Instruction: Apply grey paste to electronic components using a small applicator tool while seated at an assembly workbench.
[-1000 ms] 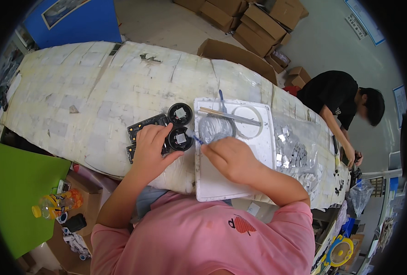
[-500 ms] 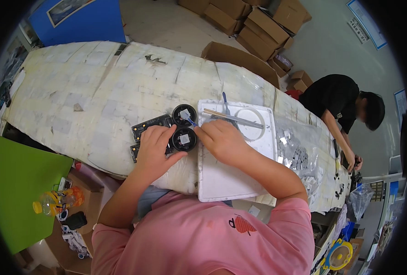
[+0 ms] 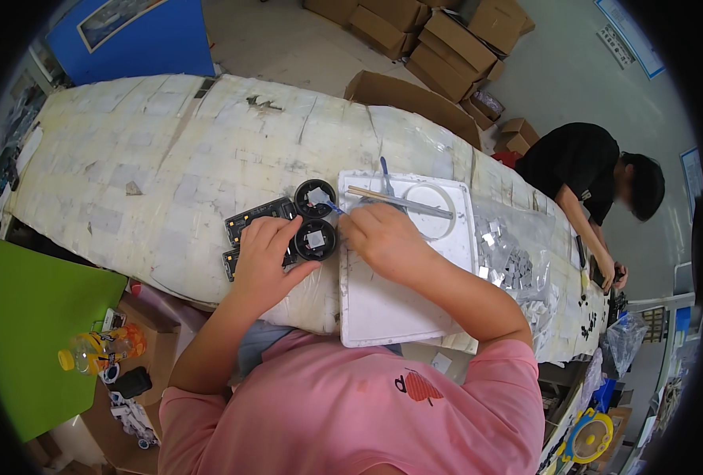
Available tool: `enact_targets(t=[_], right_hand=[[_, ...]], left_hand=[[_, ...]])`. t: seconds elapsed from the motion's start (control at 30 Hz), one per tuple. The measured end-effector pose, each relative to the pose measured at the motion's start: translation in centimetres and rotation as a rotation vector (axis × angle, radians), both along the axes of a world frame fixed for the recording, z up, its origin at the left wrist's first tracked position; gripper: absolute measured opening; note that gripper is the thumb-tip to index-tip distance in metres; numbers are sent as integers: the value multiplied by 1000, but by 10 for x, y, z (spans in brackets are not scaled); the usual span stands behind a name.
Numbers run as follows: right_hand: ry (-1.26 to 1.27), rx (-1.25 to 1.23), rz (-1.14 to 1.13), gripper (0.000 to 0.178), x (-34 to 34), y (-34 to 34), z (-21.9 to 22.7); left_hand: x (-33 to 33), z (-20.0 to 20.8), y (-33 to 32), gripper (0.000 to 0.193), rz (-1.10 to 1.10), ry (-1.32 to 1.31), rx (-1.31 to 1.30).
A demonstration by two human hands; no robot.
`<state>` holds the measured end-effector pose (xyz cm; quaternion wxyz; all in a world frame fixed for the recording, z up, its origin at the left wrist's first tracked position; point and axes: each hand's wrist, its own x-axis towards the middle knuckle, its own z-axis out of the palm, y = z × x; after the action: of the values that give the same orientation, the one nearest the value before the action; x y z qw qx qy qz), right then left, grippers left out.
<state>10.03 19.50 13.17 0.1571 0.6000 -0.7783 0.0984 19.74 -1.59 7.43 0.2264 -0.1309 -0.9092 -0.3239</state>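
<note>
Two black round cups (image 3: 299,198), each with a white square pad inside, sit one beyond the other at the left edge of a white foam tray (image 3: 403,317). My left hand (image 3: 266,261) lies over black circuit boards (image 3: 258,214), its thumb and index finger bracing the nearer cup from two sides. Between the fingertips of my right hand (image 3: 387,241) is a thin blue-handled tool (image 3: 335,207), its end at the farther cup's pad. That tool's exact kind is too small to make out.
On the tray lie thin sticks (image 3: 399,203), a white ring (image 3: 453,212) and another blue-handled tool (image 3: 385,174). Small silvery squares (image 3: 518,269) in clear plastic are to the right. A co-worker (image 3: 581,170) handles dark parts at the far right. Cardboard boxes (image 3: 446,59) stand behind the table.
The tool's tip and my right fingers have shifted slightly at the farther cup. My left hand keeps its place on the boards and the nearer cup. The whole view has moved a little.
</note>
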Motion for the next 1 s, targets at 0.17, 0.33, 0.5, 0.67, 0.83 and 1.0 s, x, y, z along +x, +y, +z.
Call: enact_targets(t=[0.17, 0.33, 0.5, 0.67, 0.83, 1.0], right_hand=[[-29, -146, -79, 29, 3, 13, 5], [-34, -295, -175, 27, 10, 26, 16], [-86, -294, -222, 27, 23, 41, 18], [-97, -340, -236, 28, 30, 50, 18], [-121, -363, -252, 28, 30, 56, 15], [-137, -390, -244, 29, 30, 58, 12]], left_hand=[[-3, 5, -2, 57, -19, -19, 65], [-26, 22, -6, 46, -1, 37, 82], [-57, 25, 3, 35, 39, 82, -84], [-73, 20, 12, 20, 100, 111, -110], [-77, 23, 15, 13, 122, 92, -115], [-76, 26, 16, 15, 126, 88, -193]])
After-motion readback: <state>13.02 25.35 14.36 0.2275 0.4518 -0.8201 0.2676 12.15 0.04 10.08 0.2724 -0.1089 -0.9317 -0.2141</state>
